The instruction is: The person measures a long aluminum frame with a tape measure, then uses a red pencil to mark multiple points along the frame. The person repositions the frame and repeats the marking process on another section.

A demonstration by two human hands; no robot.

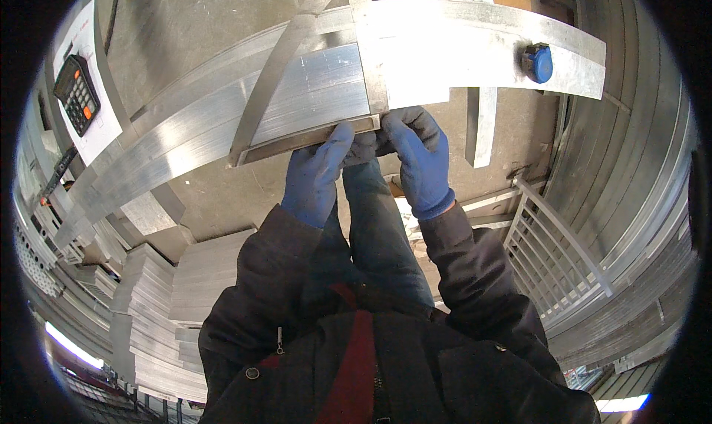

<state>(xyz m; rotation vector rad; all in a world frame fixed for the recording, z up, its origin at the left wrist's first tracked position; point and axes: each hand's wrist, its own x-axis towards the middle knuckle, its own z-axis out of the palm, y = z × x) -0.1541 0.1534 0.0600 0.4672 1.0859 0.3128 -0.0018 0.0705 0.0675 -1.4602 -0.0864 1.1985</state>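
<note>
A large triangular metal set square (267, 83) lies across long flat aluminium profiles (185, 138). Its thick lip (308, 142) runs along the near edge of the metal. My left hand (315, 172), in a blue and grey work glove, is closed on this lip, thumb on top and fingers curled under. My right hand (423, 153), gloved alike, is at the lip's right end, touching the corner where square and profile meet. Its fingers are bent together; whatever they hold, if anything, is hidden by the glove. A blue tape measure (540, 63) rests on the profile farther right.
At the far left a black calculator (77, 94) lies on a white paper sheet (104, 120). Metal crossbars (482, 127) support the profiles. Stacked profiles (159, 313) stand at lower left. A ladder-like white rack (552, 238) and long bars (630, 127) line the right side.
</note>
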